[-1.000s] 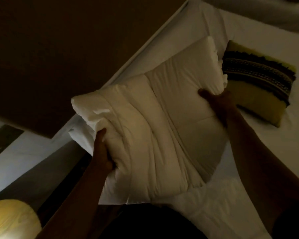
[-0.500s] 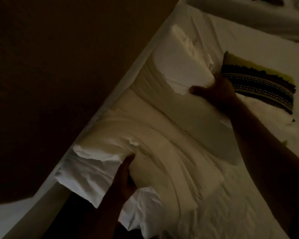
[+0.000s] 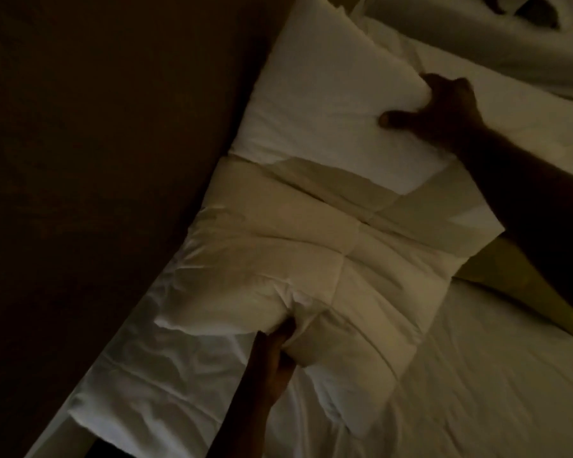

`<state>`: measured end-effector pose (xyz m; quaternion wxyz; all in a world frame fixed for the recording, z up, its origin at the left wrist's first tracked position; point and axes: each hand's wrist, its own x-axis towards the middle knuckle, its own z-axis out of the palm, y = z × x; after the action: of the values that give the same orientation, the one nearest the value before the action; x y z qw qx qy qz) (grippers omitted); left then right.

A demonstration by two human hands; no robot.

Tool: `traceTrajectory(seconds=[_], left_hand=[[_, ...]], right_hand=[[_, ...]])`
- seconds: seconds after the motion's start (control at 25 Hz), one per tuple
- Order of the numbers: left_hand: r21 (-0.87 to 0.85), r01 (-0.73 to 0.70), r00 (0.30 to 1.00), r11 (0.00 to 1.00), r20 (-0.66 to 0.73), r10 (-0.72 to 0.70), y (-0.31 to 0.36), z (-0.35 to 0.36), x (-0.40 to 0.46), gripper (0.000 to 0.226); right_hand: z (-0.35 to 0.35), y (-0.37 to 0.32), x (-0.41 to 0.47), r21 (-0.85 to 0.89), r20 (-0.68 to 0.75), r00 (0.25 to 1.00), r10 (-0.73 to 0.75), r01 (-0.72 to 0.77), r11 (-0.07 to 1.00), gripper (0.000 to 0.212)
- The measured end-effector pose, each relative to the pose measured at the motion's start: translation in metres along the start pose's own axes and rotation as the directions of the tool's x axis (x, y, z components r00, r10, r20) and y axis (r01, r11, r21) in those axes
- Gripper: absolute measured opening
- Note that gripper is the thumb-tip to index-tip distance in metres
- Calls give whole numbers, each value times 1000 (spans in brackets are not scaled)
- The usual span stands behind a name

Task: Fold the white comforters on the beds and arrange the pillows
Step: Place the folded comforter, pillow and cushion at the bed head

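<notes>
the folded comforter [image 3: 328, 259] is lying on the bed [image 3: 477, 375], beside the dark wall [image 3: 96, 160], its long axis running from the left hand [image 3: 275, 355] up to the white pillow [image 3: 328, 94]. the left hand is gripping its near corner. the right hand [image 3: 444, 110] is gripping the pillow's edge, so this hand is nearer to arrange it.

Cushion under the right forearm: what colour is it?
Olive-yellow cushion, seen in the head view; any pattern is hidden here.

left hand [image 3: 278, 348] grips folded comforter [image 3: 311, 259] | right hand [image 3: 444, 110] grips pillow [image 3: 328, 94]
</notes>
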<state>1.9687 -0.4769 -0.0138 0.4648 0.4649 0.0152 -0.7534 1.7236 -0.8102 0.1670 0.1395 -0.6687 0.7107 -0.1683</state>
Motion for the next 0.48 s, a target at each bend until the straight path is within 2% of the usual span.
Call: traceTrajectory(seconds=[0.04, 0.08, 0.12, 0.2, 0.24, 0.28, 0.36, 0.4, 0.48], left_hand=[[-89, 116, 993, 989, 17, -115, -7, -16, 13, 37], [-261, 207, 976, 943, -11, -217, -19, -39, 32, 41], [-332, 264, 954, 906, -47, -295, -23, -57, 41, 49], [-473, 188, 915, 861, -233, -328, -21, -81, 45, 37], [-284, 101, 928, 954, -319, -194, -22, -86, 41, 30], [-193, 58, 929, 979, -348, -124, -12, -89, 41, 28], [-178, -22, 901, 984, -430, -58, 13, -94, 48, 29], [-187, -74, 902, 980, -431, -14, 26, -99, 52, 36], [-126, -163, 917, 979, -386, 103, 48, -104, 64, 66]], right_hand=[[20, 9, 14, -68, -18, 1000, 16, -17, 998, 106], [45, 20, 23, -138, -7, 1000, 31, -31, 990, 107], [70, 33, 24, -192, 45, 998, 45, -35, 981, 104], [121, 62, 1, -229, 198, 978, 69, -22, 973, 96], [143, 78, -21, -235, 241, 967, 81, -23, 972, 92], [164, 94, -47, -233, 259, 959, 115, -54, 971, 89], [195, 122, -107, -189, 247, 939, 240, -196, 962, 86], [205, 133, -138, -148, 206, 928, 310, -284, 947, 85], [218, 149, -197, 25, 77, 875, 477, -480, 877, 87]])
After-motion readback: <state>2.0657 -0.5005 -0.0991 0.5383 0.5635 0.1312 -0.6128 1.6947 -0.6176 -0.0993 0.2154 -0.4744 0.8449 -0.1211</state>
